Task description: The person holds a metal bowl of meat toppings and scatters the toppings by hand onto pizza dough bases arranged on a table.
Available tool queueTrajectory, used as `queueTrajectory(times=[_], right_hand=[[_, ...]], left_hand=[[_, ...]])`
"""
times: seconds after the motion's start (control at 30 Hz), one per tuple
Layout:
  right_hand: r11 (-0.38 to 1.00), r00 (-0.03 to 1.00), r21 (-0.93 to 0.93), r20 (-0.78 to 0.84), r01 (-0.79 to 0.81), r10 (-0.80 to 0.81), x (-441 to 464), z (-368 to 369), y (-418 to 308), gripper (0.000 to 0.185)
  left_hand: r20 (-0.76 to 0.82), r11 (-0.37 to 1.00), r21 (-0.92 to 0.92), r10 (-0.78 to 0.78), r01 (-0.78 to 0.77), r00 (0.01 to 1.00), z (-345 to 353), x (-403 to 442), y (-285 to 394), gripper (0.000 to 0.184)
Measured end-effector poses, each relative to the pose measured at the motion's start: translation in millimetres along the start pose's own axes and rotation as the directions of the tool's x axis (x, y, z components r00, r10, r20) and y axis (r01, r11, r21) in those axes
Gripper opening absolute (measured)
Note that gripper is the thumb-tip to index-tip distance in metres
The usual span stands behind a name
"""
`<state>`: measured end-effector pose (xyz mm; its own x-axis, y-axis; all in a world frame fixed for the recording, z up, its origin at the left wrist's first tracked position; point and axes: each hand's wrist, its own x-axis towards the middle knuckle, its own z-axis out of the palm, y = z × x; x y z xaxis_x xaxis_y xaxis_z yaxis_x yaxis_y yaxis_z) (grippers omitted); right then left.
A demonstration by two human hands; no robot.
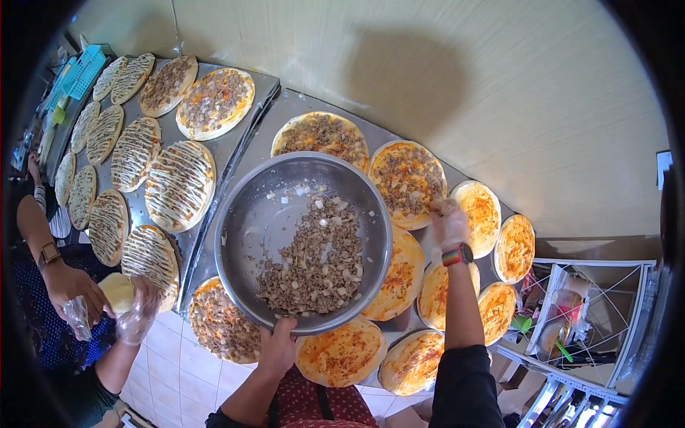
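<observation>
My left hand [278, 346] grips the near rim of a large steel bowl [246, 214], its thumb over the edge. Inside is a heap of crumbled cooked meat [314, 264] with small white cubes. My right hand [449, 225] wears a clear plastic glove and reaches the right edge of a meat-topped pizza [407, 178]. Its fingers are curled together; what they hold, if anything, is hidden. Another meat-topped pizza [321, 135] lies behind the bowl, and one [217, 324] pokes out at its lower left. Sauce-covered pizzas [414, 360] without meat surround my right forearm.
On the left metal table, several pizzas [182, 185] carry striped sauce. A co-worker's gloved hand [135, 321] and other hand [78, 299] are beside a pale yellow object [118, 292]. A wire rack [585, 321] stands right; the wall [535, 107] closes the back.
</observation>
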<state>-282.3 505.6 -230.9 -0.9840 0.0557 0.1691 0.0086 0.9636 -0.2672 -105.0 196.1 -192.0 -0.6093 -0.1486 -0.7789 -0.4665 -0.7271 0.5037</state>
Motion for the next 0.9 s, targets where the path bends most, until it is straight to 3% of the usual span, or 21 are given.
queueTrajectory(times=[0.03,0.13,0.17,0.2,0.3,0.37,0.4,0.5,0.57,0.6,0.67,0.7,0.73,0.8,0.83,0.9], right_hand=[[0.995,0.999,0.089,-0.027,0.048,-0.045,-7,3,-3,0.013],[0.988,0.996,0.13,-0.003,0.085,-0.086,-24,16,-17,0.016],[0.976,0.98,0.097,0.01,0.196,-0.198,-25,16,-19,0.017],[0.976,0.98,0.098,0.01,0.195,-0.197,-26,17,-23,0.017],[0.989,0.99,0.055,0.023,0.136,-0.137,-20,13,-37,0.016],[0.933,0.995,0.347,0.035,-0.101,0.094,-5,2,-46,0.014],[0.933,0.995,0.347,0.035,-0.098,0.091,3,6,-40,0.014],[0.952,0.984,0.261,-0.04,-0.159,0.175,31,18,-13,0.019],[0.994,0.989,-0.027,-0.105,0.104,-0.107,50,22,-11,0.012],[0.994,0.989,-0.025,-0.103,0.106,-0.108,53,25,-12,0.012],[0.981,0.994,-0.174,0.082,0.087,-0.074,58,33,-17,0.012],[0.999,1.0,-0.037,-0.009,-0.006,0.005,60,30,-27,0.012],[0.999,1.0,-0.037,-0.006,-0.001,0.001,61,29,-30,0.012],[0.957,0.987,-0.245,0.075,0.155,-0.14,63,25,-38,0.012],[0.957,0.987,-0.244,0.074,0.159,-0.145,68,21,-44,0.012],[0.988,0.988,-0.078,0.07,-0.13,0.136,80,18,-56,0.011]], left_hand=[[0.001,1.0,-0.001,0.0,0.0,1.0,0,0,0,0.017],[-0.013,0.999,-0.032,0.0,0.0,1.0,0,-1,2,0.016],[0.021,1.0,0.001,0.006,-0.006,1.0,-1,-2,3,0.016],[0.055,0.999,0.035,0.011,-0.013,0.998,-2,-3,4,0.018],[0.012,0.998,0.054,-0.022,0.021,1.0,-8,-1,5,0.017],[0.023,0.999,0.034,-0.008,0.007,1.0,-13,1,2,0.017],[0.035,1.0,0.012,0.004,-0.005,0.999,-14,2,0,0.018],[0.009,0.999,-0.042,0.009,-0.009,1.0,-3,-2,7,0.016],[0.022,1.0,-0.022,0.009,-0.008,1.0,-11,2,3,0.016],[0.037,1.0,0.002,0.009,-0.01,0.999,-15,3,2,0.016],[0.033,0.998,0.051,0.019,-0.021,0.999,-15,2,4,0.01],[0.031,0.994,0.101,0.027,-0.03,0.999,-15,1,4,0.006],[0.028,0.995,0.097,0.027,-0.03,0.999,-19,2,2,0.006],[0.121,0.971,0.191,0.123,-0.145,0.985,-24,6,-2,0.007],[0.12,0.971,0.188,0.127,-0.148,0.985,-23,6,0,0.007],[-0.005,1.0,0.031,-0.001,0.001,1.0,-21,4,7,0.013]])
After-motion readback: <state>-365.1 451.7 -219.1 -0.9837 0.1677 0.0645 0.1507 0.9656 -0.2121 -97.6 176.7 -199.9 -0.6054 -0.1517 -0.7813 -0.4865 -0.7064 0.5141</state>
